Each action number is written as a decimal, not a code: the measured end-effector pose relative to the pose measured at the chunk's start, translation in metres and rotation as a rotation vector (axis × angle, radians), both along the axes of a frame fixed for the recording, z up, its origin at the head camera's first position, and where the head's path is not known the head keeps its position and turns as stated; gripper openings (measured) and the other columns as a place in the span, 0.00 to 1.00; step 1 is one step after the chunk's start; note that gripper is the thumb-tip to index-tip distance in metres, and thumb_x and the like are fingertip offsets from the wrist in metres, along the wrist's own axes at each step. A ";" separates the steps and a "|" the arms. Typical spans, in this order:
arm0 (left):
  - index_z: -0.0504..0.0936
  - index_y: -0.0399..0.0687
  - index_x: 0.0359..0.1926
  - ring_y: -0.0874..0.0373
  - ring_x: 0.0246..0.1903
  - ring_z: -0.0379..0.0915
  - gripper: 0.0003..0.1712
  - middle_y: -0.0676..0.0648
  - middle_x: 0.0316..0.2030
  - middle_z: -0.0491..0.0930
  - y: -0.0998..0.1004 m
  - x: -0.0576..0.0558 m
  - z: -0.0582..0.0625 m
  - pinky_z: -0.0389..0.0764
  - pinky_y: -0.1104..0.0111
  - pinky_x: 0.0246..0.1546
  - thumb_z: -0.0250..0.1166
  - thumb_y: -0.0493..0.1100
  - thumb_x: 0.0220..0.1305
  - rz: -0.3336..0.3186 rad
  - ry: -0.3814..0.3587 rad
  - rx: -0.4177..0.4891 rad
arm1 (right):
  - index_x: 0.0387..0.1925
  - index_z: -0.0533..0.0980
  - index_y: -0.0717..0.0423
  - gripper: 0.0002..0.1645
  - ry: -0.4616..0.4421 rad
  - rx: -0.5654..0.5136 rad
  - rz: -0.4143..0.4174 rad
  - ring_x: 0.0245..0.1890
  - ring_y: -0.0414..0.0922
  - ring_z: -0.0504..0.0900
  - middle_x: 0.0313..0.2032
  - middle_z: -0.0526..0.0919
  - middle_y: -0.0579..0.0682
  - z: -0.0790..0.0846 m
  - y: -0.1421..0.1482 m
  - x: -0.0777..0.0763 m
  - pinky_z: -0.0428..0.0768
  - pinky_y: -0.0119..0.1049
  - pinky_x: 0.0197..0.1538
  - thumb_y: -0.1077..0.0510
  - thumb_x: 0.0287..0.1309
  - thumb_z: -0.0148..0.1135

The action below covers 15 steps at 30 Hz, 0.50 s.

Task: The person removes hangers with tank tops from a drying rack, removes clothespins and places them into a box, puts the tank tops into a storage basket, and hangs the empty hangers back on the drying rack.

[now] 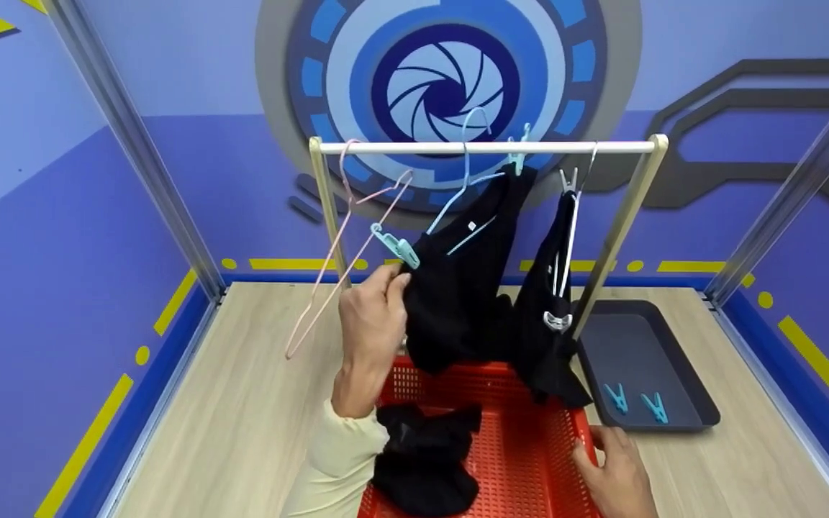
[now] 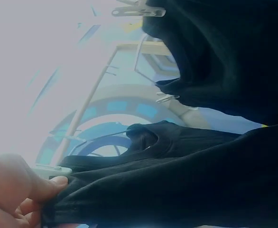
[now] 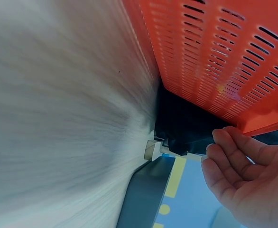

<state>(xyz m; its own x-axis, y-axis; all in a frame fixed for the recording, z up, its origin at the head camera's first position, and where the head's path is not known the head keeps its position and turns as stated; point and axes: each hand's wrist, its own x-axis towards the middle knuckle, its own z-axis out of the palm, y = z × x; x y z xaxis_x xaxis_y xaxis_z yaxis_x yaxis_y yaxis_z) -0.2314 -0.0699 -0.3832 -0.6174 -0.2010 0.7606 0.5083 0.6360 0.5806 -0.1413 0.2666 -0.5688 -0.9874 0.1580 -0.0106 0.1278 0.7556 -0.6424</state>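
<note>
My left hand (image 1: 375, 316) pinches the near shoulder of a black shirt (image 1: 458, 302) between thumb and fingers, just below a light-blue clothespin (image 1: 396, 246). The shirt hangs on a light-blue hanger (image 1: 466, 162), and a second clothespin (image 1: 517, 152) clips its far shoulder. In the left wrist view, the thumb lies on the cloth beside the clothespin. At the right rim of a red basket (image 1: 544, 432) is my right hand (image 1: 616, 471), thumb by the rim and relaxed fingers outside. Another black garment (image 1: 425, 460) lies bunched in the basket.
The hangers hang from a rack bar (image 1: 414, 148). A pink hanger (image 1: 328, 266) is at left. At right, another black garment (image 1: 540, 338) hangs with white clothespins (image 1: 558, 321). A dark tray (image 1: 637, 345) holds two blue clothespins (image 1: 653, 408).
</note>
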 end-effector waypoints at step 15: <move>0.89 0.37 0.40 0.47 0.24 0.83 0.03 0.41 0.31 0.89 -0.029 0.015 0.007 0.84 0.52 0.28 0.74 0.33 0.66 0.006 0.063 0.017 | 0.56 0.79 0.69 0.22 0.063 0.003 -0.002 0.51 0.58 0.79 0.45 0.81 0.57 -0.002 -0.001 0.001 0.77 0.58 0.57 0.55 0.69 0.64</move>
<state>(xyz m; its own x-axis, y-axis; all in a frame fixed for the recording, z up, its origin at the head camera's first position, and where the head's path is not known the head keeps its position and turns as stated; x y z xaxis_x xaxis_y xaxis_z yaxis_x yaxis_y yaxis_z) -0.2167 -0.0993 -0.3763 -0.5671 -0.2177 0.7943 0.5406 0.6292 0.5584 -0.1400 0.2660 -0.5705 -0.9858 0.1598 0.0520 0.0887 0.7574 -0.6469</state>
